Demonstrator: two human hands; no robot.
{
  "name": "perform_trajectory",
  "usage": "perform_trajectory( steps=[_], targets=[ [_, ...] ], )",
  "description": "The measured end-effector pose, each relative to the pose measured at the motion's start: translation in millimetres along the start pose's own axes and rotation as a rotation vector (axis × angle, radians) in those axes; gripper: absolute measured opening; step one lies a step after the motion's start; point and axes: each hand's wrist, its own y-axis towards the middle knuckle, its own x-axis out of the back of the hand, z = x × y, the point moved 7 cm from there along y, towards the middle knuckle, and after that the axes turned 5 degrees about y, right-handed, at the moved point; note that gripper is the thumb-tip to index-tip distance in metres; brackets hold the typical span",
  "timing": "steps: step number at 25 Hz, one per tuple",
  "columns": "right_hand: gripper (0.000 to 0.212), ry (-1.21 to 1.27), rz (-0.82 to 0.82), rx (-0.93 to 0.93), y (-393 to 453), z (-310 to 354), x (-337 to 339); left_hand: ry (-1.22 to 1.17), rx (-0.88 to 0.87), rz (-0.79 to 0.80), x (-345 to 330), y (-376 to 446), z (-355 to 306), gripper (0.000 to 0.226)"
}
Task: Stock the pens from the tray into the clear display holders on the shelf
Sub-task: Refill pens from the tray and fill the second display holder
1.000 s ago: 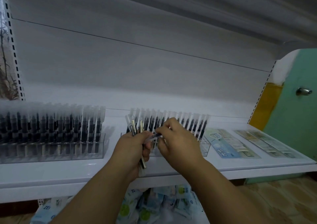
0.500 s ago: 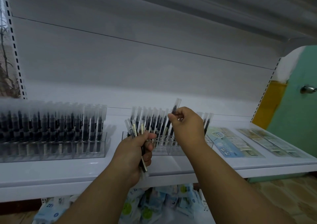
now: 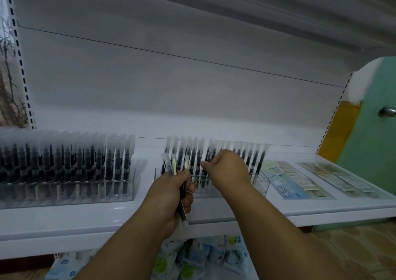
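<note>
My left hand (image 3: 171, 190) grips a bundle of black pens with clear caps (image 3: 174, 165), held upright in front of the shelf edge (image 3: 85, 224). My right hand (image 3: 228, 168) is over the middle clear display holder (image 3: 262, 186), its fingers curled, pinching one pen (image 3: 211, 154) that stands down among the row of pens in that holder. To the left, a second clear holder (image 3: 64, 195) is packed with upright pens. No tray is in view.
Flat printed packets (image 3: 285, 180) and more packets (image 3: 342, 178) lie on the shelf right of the holders. Blue and green packages (image 3: 192, 258) sit below the shelf. An upper shelf (image 3: 257, 11) overhangs. A green door with a knob (image 3: 386, 111) is at far right.
My right hand took one pen from the bundle, lifted it above the middle holder, then came down with it into the row. My left hand barely moved.
</note>
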Motion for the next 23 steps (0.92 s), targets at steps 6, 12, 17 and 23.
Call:
perform_trajectory(
  steps=[6,12,17,23],
  targets=[
    [0.023,0.56,0.31,-0.008,-33.2,16.6,-4.9,0.055,-0.008,0.077,-13.4,-4.4,2.0,0.02],
    [0.038,0.68,-0.074,-0.147,-13.2,-9.0,33.9,0.081,0.008,0.023,-15.2,-6.4,4.1,0.016],
    [0.011,0.033,-0.361,0.334,-34.7,5.3,42.3,0.07,-0.06,-0.104,-11.1,0.4,-3.6,0.015],
    [0.02,-0.203,-0.381,0.698,-42.4,5.3,30.7,0.067,-0.061,-0.042,-17.1,-1.3,-7.0,0.015]
  ],
)
